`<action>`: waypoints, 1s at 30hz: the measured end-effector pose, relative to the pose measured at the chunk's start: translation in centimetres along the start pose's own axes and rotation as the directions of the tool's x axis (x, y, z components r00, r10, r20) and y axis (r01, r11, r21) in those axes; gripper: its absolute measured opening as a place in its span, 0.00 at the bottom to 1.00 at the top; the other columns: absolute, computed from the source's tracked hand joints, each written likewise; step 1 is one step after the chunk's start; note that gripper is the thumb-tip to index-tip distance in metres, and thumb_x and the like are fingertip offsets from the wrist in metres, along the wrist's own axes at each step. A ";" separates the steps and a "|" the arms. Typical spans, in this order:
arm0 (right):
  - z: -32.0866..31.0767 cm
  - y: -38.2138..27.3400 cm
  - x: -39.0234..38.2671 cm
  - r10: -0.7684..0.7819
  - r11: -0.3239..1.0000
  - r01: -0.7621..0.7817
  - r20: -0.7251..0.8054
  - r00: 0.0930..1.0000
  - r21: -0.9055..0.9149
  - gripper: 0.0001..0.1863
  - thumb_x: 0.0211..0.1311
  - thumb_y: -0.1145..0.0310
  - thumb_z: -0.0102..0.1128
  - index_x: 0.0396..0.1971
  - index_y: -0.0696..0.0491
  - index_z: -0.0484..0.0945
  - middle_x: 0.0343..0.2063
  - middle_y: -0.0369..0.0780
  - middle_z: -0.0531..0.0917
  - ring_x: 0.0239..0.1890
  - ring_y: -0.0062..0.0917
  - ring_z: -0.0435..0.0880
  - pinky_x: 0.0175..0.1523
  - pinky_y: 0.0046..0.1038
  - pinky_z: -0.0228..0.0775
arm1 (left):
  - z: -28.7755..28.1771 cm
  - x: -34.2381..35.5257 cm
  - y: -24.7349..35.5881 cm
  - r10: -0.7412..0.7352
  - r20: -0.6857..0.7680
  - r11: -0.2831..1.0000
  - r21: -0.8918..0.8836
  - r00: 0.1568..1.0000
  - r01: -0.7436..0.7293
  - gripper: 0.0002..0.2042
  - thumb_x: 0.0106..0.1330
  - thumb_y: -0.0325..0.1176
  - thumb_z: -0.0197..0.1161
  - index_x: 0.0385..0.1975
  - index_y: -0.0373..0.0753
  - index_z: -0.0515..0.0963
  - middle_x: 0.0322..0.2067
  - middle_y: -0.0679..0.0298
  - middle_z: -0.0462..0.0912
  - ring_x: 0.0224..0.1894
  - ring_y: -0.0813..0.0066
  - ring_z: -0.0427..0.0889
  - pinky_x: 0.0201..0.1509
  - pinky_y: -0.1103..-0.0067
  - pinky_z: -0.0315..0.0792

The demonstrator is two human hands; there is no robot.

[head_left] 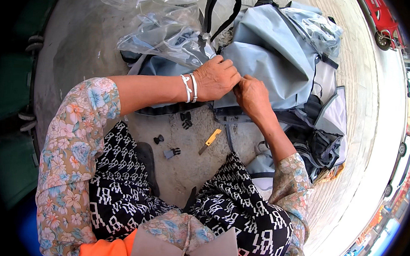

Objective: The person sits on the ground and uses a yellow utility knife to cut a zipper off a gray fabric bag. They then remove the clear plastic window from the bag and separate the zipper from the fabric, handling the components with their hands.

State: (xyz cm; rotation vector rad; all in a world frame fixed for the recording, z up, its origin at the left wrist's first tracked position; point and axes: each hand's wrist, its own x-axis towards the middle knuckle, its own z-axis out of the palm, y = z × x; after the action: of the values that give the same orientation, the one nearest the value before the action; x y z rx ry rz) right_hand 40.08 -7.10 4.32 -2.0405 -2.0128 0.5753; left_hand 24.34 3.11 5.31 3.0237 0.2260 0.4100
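My left hand (215, 78), with two white bands on its wrist, is closed, knuckles up. Beside it and almost touching, my right hand (253, 95) is closed too, fingertips tucked inward. What the fingers pinch is hidden between them. Both hands lie at the near edge of a large piece of grey coated fabric (269, 52), which looks like a bag. Crumpled clear plastic sheeting (165, 38) reaches down to my left hand. Above it, a black strap (212, 8) stands up in a loop.
On the concrete between my knees lie a yellow-handled knife (210, 140), a black buckle (186, 120), a small black part (158, 139) and another buckle with grey webbing (171, 152). More grey and black bag pieces (315, 143) are heaped at right. A red vehicle (382, 19) stands far right.
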 end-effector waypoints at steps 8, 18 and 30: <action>-2.6 -3.1 0.3 0.038 0.964 -0.085 0.187 0.982 0.253 0.15 0.55 0.63 0.59 0.29 0.62 0.78 0.26 0.55 0.81 0.35 0.53 0.81 0.41 0.48 0.72 | -0.6 0.2 -1.9 -0.018 -0.049 0.998 0.063 0.999 0.021 0.04 0.59 0.33 0.58 0.28 0.43 0.70 0.26 0.64 0.72 0.31 0.69 0.75 0.32 0.75 0.66; -4.9 -2.8 -0.4 -0.002 0.405 -0.556 0.608 0.794 0.726 0.26 0.67 0.52 0.53 0.50 0.61 0.78 0.42 0.46 0.84 0.39 0.28 0.82 0.46 0.30 0.73 | -2.5 -2.4 -1.9 -0.186 -0.086 0.956 -0.247 0.979 0.160 0.11 0.68 0.37 0.59 0.29 0.39 0.69 0.20 0.59 0.74 0.21 0.57 0.77 0.23 0.67 0.70; -0.9 -2.4 0.4 -0.267 0.258 -0.312 0.378 0.887 0.915 0.33 0.71 0.45 0.48 0.68 0.51 0.64 0.56 0.43 0.76 0.46 0.24 0.79 0.53 0.24 0.72 | -3.9 -1.0 -4.7 -0.249 -0.151 0.942 -0.267 0.957 0.203 0.13 0.70 0.41 0.57 0.27 0.39 0.69 0.17 0.55 0.74 0.21 0.52 0.77 0.23 0.64 0.70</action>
State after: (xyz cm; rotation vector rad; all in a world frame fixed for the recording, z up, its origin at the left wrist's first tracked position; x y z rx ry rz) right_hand 38.33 -6.49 6.08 -1.0992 -1.0785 1.9043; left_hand 21.67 7.81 8.29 2.6748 0.4911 0.6419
